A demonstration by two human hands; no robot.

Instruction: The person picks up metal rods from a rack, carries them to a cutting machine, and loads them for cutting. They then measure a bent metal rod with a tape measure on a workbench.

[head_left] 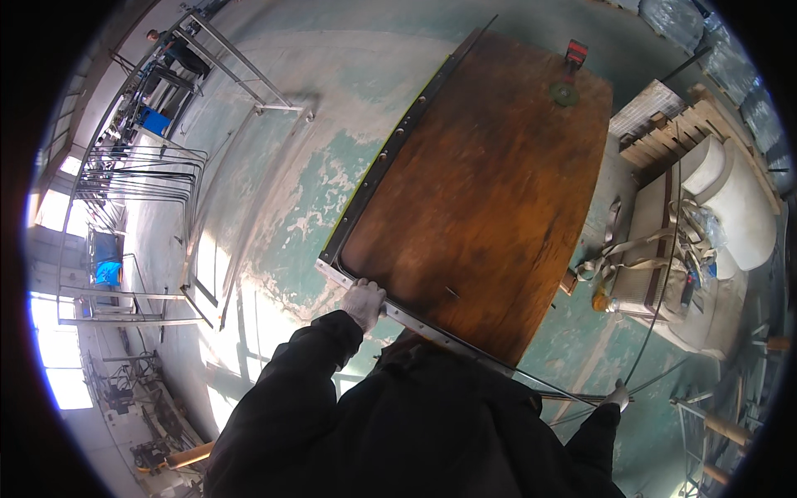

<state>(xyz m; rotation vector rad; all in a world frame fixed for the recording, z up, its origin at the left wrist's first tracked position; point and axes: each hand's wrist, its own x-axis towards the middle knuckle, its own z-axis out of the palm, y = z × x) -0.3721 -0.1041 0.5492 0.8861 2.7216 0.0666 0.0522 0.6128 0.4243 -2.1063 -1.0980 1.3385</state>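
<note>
My left hand, in a white glove, is closed over the pale metal edge rail at the near left corner of a brown wooden tabletop. A thin dark line, perhaps a rod, curves round that corner beside the hand; its course under the glove is hidden. Out to the right, my gloved right hand is closed around a long thin dark rod. Other thin lines cross near this hand, and I cannot tell which of them it holds. A dark rail with holes lines the table's left edge.
An angle grinder lies at the table's far right. White padded seating with straps, and a wooden pallet, stand to the right. Metal frames and a rack of bent black rods are at left, with another person far off.
</note>
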